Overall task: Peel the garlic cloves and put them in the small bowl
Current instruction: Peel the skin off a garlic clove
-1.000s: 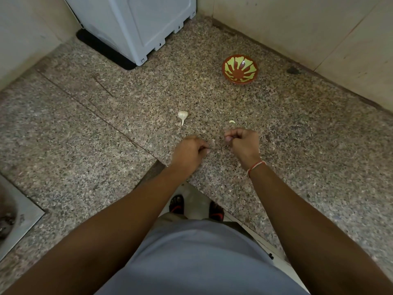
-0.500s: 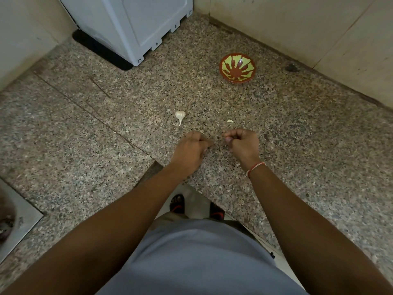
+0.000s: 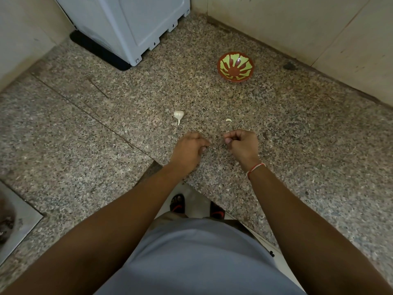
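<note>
My left hand (image 3: 189,149) and right hand (image 3: 242,143) are curled up close together over the table (image 3: 297,145). I cannot tell what they pinch; I think it is a clove being peeled. The garlic bulb (image 3: 178,114) and a loose clove (image 3: 228,120) lie just beyond. The small bowl (image 3: 235,67) waits farther back, so next comes a long reach.

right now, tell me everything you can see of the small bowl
The bowl is small and round, reddish brown like glazed clay, with pale green petal shapes fanning out from a red-brown centre inside. A small highlight shows on the inner wall. It stands upright on the speckled stone counter, towards the far wall, well beyond both hands. Nothing touches it but the counter, and no garlic shows inside.
</note>
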